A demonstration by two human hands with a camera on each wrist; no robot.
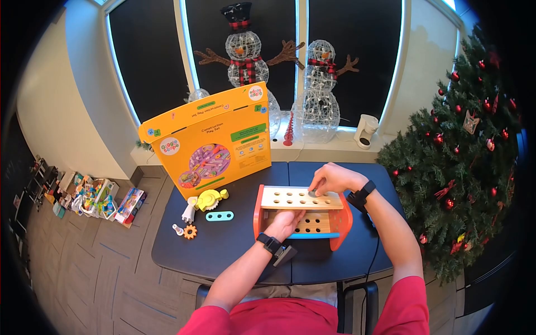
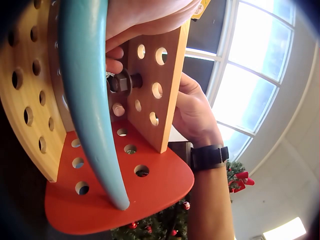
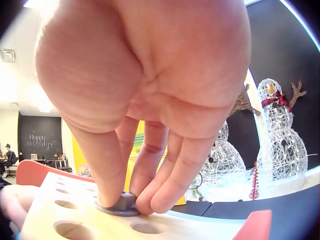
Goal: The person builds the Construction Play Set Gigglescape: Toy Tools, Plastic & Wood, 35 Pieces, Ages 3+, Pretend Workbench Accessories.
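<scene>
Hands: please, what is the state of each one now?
Left hand: beneath the upper board; grip cannot be told.
Right hand: closed, pinching a grey hex piece.

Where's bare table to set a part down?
Largest free patch: the dark table, left of the wooden bench, on the person's side of the turquoise strip. Smaller one: behind the bench, between the yellow box and right hand. Crowded: in front of the box, with the yellow-green toy and orange gear.

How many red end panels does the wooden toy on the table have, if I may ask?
2: one red end panel at the left of the wooden toy, the other red end panel at its right; neither seems fully hidden.
</scene>
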